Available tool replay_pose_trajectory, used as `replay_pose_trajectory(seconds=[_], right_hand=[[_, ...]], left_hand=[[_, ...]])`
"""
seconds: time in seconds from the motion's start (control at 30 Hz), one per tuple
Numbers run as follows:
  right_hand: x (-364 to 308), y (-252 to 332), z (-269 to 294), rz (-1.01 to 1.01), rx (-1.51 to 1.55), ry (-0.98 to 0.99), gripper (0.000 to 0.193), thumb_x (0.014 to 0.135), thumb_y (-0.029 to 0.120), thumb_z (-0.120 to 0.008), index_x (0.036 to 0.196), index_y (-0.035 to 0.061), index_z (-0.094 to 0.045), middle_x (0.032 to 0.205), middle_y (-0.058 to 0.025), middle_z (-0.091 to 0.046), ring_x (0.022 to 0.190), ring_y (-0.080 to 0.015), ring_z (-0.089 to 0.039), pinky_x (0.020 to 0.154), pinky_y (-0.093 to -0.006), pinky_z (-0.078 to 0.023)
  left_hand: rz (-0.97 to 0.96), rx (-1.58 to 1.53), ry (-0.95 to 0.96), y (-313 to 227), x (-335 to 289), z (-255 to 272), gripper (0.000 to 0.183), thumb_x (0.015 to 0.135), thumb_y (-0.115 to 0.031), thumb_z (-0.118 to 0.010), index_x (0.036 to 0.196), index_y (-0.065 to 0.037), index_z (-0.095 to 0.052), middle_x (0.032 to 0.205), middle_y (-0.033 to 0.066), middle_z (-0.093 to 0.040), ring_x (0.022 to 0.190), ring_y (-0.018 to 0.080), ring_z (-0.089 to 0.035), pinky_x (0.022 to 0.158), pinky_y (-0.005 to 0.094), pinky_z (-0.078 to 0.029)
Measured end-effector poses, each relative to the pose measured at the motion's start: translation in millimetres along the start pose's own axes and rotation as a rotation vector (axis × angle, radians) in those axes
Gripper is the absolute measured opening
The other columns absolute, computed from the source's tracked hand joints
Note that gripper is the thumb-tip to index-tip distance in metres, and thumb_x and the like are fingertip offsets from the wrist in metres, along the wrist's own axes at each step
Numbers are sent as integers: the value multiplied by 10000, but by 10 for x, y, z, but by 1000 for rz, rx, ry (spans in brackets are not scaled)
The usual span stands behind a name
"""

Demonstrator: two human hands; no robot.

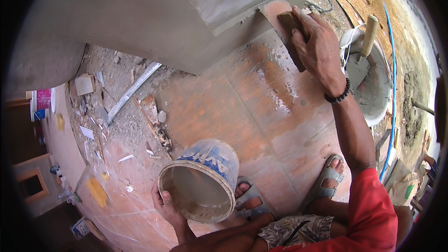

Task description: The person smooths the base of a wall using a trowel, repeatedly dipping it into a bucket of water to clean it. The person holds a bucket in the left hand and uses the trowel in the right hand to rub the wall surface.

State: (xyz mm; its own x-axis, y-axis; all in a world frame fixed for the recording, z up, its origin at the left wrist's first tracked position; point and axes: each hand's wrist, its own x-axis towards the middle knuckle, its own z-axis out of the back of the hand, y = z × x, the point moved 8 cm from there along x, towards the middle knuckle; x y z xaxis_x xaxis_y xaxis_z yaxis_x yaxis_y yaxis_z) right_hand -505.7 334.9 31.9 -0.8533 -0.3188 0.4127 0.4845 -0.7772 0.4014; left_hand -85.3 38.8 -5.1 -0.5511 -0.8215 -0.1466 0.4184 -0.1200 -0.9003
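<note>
My right hand (319,42) is closed around the brown handle of a flat plastering trowel (276,8). The trowel lies against the lower edge of a grey plastered wall (154,23), near its corner. Lower in the view, my left hand (167,209) grips the left side of a plastic bucket (224,151) with blue print. That bucket is tilted with its mouth toward me, and grey, cement-coloured residue coats its inside. The fingers behind the bucket are partly hidden.
To the right stands a mortar bucket (383,98) with a wooden-handled trowel (370,35) in it. A blue hose (393,60) runs past it. Rubble and a metal strip (133,91) lie on the left. Reddish floor tiles (214,112) carry white smears around my sandalled feet.
</note>
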Motion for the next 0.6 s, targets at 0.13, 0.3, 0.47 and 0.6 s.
replay_pose_trajectory(seconds=[0.13, 0.3, 0.47, 0.6], right_hand=[[-84, 132, -38, 119, 43, -32, 453, 807, 74, -588, 1257, 24, -602, 921, -160, -605, 881, -338, -587, 801, -429, -489], [20, -3, -18, 77, 55, -15, 453, 811, 80, -579, 1260, 26, -602, 924, -162, -609, 880, -342, -593, 803, -425, -493], [113, -133, 2, 60, 26, -40, 441, 815, 102, -561, 1247, 27, -613, 902, -171, -612, 865, -345, -602, 793, -423, -495], [142, -112, -52, 75, 46, -36, 429, 815, 97, -560, 1234, 22, -617, 889, -172, -608, 853, -345, -600, 783, -430, -496]], left_hand=[[4, -6, -2, 33, -8, 21, 742, 905, -545, -623, 1309, 63, -489, 1215, 141, -557, 1105, 231, -555, 972, 378, -440], [1, 15, 10, 49, -12, 36, 745, 909, -542, -619, 1320, 64, -482, 1236, 144, -546, 1126, 237, -545, 983, 380, -434], [10, 15, 6, 76, -13, 42, 740, 905, -538, -627, 1318, 60, -486, 1229, 136, -544, 1120, 236, -546, 981, 377, -434], [20, -16, -1, 63, -17, 34, 740, 892, -538, -646, 1311, 53, -494, 1225, 126, -545, 1108, 228, -551, 971, 374, -439]])
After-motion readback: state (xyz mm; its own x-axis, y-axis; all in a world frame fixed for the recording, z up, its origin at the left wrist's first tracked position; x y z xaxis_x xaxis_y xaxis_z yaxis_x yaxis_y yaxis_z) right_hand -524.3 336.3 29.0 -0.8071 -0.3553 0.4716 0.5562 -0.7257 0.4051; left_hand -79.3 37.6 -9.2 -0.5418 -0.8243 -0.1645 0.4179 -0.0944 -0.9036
